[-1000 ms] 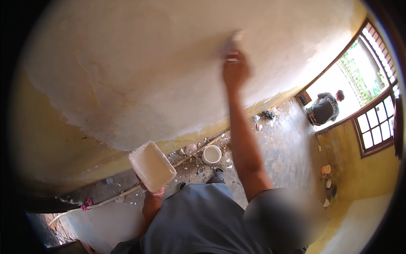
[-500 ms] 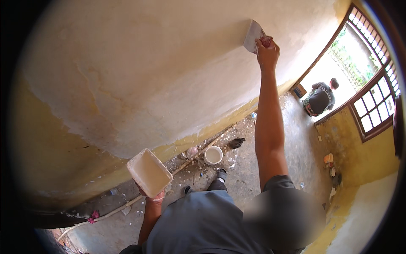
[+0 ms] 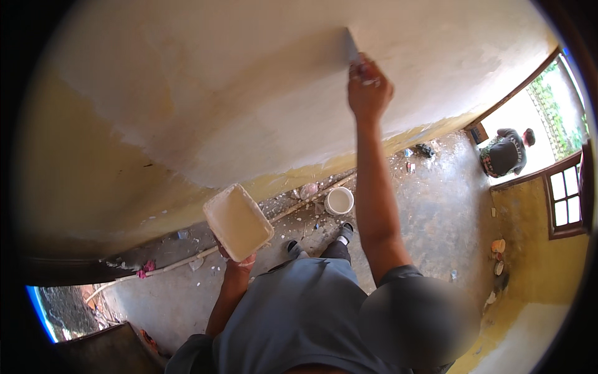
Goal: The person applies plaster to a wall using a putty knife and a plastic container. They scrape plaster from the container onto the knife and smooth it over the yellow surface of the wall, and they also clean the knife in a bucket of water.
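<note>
My right hand (image 3: 369, 90) reaches up, closed around the handle of a wide putty knife (image 3: 351, 47). The blade stands almost edge-on to me, at the pale coated wall (image 3: 268, 81). Low on the left, my left hand (image 3: 238, 258) grips a rectangular plastic tub (image 3: 238, 221) from underneath and along its near side. Its rim is smeared with whitish material and its inside looks coated cream-white; how deep the contents are I cannot tell. Whitish smears also mark the fingers of both hands.
A white bucket (image 3: 339, 201) stands on the debris-strewn floor (image 3: 430, 206) near my feet. A long pole (image 3: 299, 206) lies along the wall's foot. A person (image 3: 506, 153) sits in the doorway at the right. Orange containers (image 3: 498, 246) are by the yellow wall (image 3: 529, 218).
My right hand has moved left along the wall, and the putty knife has turned from broad side to nearly edge-on. My view has shifted; the left hand still holds the tub.
</note>
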A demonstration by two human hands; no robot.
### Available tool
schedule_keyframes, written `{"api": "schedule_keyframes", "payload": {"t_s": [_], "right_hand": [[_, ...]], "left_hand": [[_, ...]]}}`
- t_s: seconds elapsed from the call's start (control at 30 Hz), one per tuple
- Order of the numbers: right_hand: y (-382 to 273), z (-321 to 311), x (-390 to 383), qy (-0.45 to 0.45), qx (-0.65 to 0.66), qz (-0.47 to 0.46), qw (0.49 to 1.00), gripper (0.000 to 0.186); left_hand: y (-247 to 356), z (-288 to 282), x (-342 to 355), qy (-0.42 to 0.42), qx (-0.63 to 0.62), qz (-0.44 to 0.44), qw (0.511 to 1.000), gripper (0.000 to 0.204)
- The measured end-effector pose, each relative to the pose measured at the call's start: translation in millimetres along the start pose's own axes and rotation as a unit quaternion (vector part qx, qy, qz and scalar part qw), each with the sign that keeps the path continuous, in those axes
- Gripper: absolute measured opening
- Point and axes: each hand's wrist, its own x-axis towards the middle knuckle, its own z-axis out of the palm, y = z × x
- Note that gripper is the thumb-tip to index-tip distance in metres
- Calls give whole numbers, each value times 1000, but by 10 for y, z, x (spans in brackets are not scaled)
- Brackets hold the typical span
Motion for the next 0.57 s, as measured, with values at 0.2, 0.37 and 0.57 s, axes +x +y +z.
{"api": "schedule_keyframes", "payload": {"t_s": [0.2, 0.37, 0.57], "right_hand": [[-162, 627, -1562, -168, 51, -203, 963, 19], [760, -36, -357, 179, -577, -257, 754, 21], [1056, -803, 1514, 103, -72, -47, 991, 26]], "left_hand": [[0, -79, 36, -38, -26, -19, 999, 62], [199, -152, -41, -75, -36, -24, 996, 64], [557, -353, -752, -100, -61, -56, 992, 66]]}}
